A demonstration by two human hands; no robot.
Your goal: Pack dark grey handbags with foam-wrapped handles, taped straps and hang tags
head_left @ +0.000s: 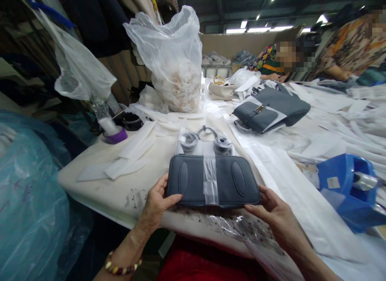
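Note:
Between both hands is a dark grey handbag (193, 180), its base with two oval patches facing me and a clear plastic strip (210, 176) around its middle. My left hand (158, 200) grips the left end, thumb over the lower edge. Around the right end, my right hand (273, 208) closes in the same way. Beyond the bag lie wrapped, coiled straps (189, 141) on white sheet. Under and in front of it is a printed clear plastic bag (235, 226) on the table edge.
A second grey bag (271, 108) lies at the back right. A blue tape dispenser (346, 188) stands to the right, beside white foam strips (289, 180). Behind are a stuffed clear sack (177, 67) and a purple tape roll (116, 135). Two people work across the table.

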